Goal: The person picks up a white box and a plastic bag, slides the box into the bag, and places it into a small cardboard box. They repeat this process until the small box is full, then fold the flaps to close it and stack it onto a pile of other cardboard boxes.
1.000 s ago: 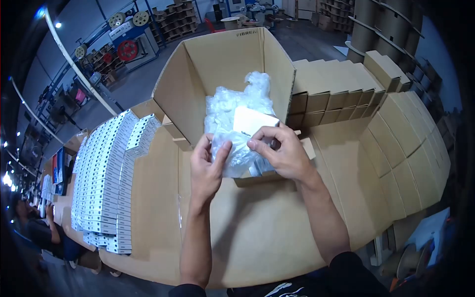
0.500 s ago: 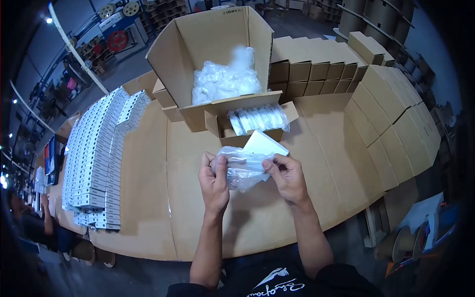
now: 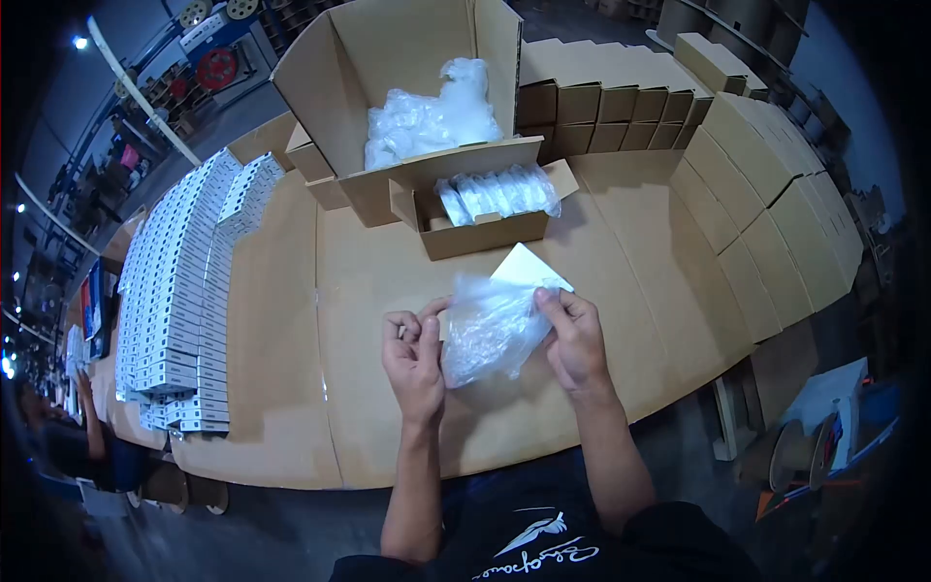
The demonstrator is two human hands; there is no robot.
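A clear plastic bag (image 3: 493, 335) hangs crumpled between my hands above the table. My right hand (image 3: 574, 344) pinches its upper right edge between thumb and fingers. A flat white box (image 3: 529, 267) shows behind the bag, its corner close to my right fingers; whether they also grip it is hidden. On the bag's left side is my left hand (image 3: 415, 367), thumb raised and fingers apart, the index fingertip at the bag's edge. Just beyond, an open cardboard carton (image 3: 485, 238) holds a row of several plastic-wrapped packs (image 3: 499, 194).
A large open cardboard box (image 3: 407, 48) with clear plastic bags (image 3: 432, 121) stands behind the carton. Small white boxes (image 3: 175, 291) are stacked at left. Brown cartons (image 3: 776, 233) line the right and back. A person (image 3: 87, 436) is at the far left.
My left thumb has come away from the bag, which was stretched between both hands. The bag now hangs looser from my right hand. The view has tilted slightly downward.
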